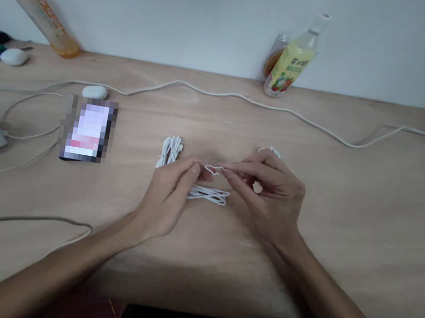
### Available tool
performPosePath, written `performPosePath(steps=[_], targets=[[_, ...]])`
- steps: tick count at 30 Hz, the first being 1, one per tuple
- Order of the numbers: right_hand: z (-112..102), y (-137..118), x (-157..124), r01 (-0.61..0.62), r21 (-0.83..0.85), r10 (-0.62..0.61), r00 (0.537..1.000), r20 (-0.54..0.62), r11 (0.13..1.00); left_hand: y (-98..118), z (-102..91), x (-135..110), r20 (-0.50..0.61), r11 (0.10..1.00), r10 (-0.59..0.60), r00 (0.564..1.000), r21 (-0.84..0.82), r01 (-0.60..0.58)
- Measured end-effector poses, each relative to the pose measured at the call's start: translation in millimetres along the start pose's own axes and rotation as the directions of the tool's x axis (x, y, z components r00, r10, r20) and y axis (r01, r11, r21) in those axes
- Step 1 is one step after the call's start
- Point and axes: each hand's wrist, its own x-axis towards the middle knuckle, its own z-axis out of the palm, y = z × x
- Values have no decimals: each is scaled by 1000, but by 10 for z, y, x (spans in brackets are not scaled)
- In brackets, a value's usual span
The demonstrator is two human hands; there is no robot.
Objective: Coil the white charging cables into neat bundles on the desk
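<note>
Between my hands is a thin white twist tie (213,169), bent into a small open loop. The thumb and forefinger of my right hand (273,188) pinch its right end. My left hand (170,190) is closed, thumb pressed against the forefinger, right beside the loop's left end; what lies inside its fingers is hidden. Just behind my left hand lies a bundled white cable (171,149). A second bundled white cable (212,196) rests on the table below the tie, partly covered by my left fingers. More white cable (271,151) peeks out behind my right hand.
A phone (89,130) and a white earbud case (95,92) lie to the left. A long white cable (215,94) crosses the wooden table (367,233). Along the wall stand an orange drink bottle (37,10) and a yellow-labelled bottle (294,61). Loose cables spread at far left.
</note>
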Motion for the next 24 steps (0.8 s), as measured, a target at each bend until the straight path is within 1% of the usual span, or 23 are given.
performPosePath(steps=[2, 3, 4, 6, 9, 12, 15, 20, 22, 24], targets=[[-16, 22, 3, 62, -9, -62, 998, 11, 998, 15, -5, 20, 13, 962, -114, 993, -248, 114], [-24, 35, 4, 105, -25, -104, 994, 18, 994, 21, -6, 30, 37, 934, -142, 989, -326, 146], [-31, 47, 4, 152, -49, -151, 988, 27, 987, 27, -7, 39, 61, 919, -150, 987, -360, 162], [-44, 68, 2, 240, -110, -236, 971, 49, 965, 41, -7, 50, 98, 927, -123, 987, -345, 150], [-54, 82, -3, 308, -176, -303, 952, 54, 935, 67, -4, 51, 56, 942, -86, 995, -319, 99], [-49, 78, -6, 313, -183, -312, 949, 37, 932, 81, -1, 37, -13, 959, -37, 999, -281, 32], [-36, 62, -7, 309, -179, -311, 950, 18, 934, 75, 6, 16, -82, 977, 33, 996, -205, -49], [-28, 34, -6, 305, -174, -306, 952, 18, 936, 38, 34, -12, -164, 976, 194, 967, -66, -207], [-29, 29, -5, 307, -166, -309, 951, 14, 937, 30, 40, -19, -174, 971, 218, 960, -58, -231], [-30, 28, -4, 307, -158, -309, 951, 15, 938, 32, 37, -23, -168, 973, 207, 964, -72, -221]])
